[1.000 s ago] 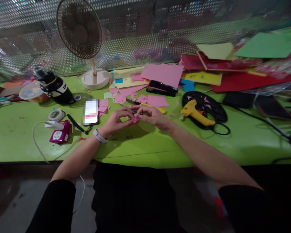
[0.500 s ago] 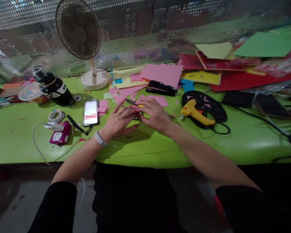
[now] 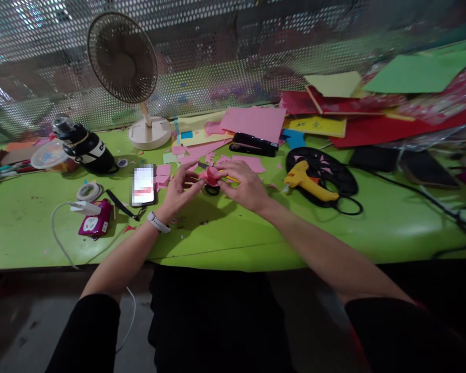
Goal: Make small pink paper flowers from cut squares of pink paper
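Observation:
A small curled piece of pink paper (image 3: 210,176), cupped like a petal, is between my two hands above the green table. My left hand (image 3: 180,190) pinches its left side with thumb and fingertips. On the other side my right hand (image 3: 245,185) grips it, fingers bent over its edge. A yellow strip-like tool (image 3: 232,179) shows beside the right fingers; its kind is unclear. Just below the paper lies a dark loop (image 3: 212,190), perhaps a scissor handle. Pink paper scraps (image 3: 163,173) are scattered near the left hand.
A black stapler (image 3: 254,144) lies behind my hands. To the right, a yellow glue gun (image 3: 310,182) rests on a black pad (image 3: 344,176). A phone (image 3: 143,185), a tape roll (image 3: 89,192), a purple power adapter (image 3: 96,220), a black bottle (image 3: 86,147) and a fan (image 3: 149,133) stand left.
My left hand has turned and drawn slightly left, its fingers no longer covering the pink paper. The curled paper now shows between both hands. The whole view has shifted slightly.

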Motion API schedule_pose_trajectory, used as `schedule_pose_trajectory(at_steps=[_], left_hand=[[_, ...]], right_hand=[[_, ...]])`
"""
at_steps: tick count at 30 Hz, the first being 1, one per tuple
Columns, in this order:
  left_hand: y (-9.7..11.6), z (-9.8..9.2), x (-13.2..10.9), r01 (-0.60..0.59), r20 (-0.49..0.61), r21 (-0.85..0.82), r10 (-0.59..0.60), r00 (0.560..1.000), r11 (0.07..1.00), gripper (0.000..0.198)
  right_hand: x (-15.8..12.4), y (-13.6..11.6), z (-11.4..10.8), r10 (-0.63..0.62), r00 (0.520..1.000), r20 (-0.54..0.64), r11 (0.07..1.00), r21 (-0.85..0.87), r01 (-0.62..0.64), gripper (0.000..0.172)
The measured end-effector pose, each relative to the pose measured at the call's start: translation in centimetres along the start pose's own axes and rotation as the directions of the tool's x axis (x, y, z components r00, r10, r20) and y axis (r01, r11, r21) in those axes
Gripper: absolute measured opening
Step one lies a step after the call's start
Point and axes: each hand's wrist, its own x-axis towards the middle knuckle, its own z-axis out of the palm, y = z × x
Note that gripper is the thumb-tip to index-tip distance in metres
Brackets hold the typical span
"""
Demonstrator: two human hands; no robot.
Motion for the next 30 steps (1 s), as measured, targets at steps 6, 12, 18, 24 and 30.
schedule_pose_trajectory(at_steps=[6,12,18,24,30], left_hand=[[-0.3,0.4,-0.3,0.055,0.144,-0.189,-0.028,0.989,0.98,0.042],[0.3,0.4,-0.6,0.039,0.159,-0.08,-0.026,0.987,0.996,0.038],[0.4,0.5,-0.4,0.065,0.088,-0.156,-0.051,0.995,0.986,0.045],[0.8,0.7,-0.5,0.077,0.039,-0.124,-0.073,0.997,0.989,0.039],[1.4,1.3,-0.8,0.222,0.215,-0.188,-0.18,0.96,0.957,0.047]], right_hand=[[-0.2,0.2,0.6,0.044,0.997,0.056,0.999,0.023,-0.045,0.012],[-0.4,0.4,0.7,-0.007,0.992,0.127,1.0,-0.024,0.01,0.008],[-0.3,-0.2,0.6,0.151,0.986,0.065,0.973,0.166,-0.16,0.004],[-0.3,-0.2,1.0,0.487,0.856,0.176,0.654,0.575,-0.491,0.008],[-0.3,-0.6,1.5,0.511,0.825,0.24,0.519,0.679,-0.519,0.013]])
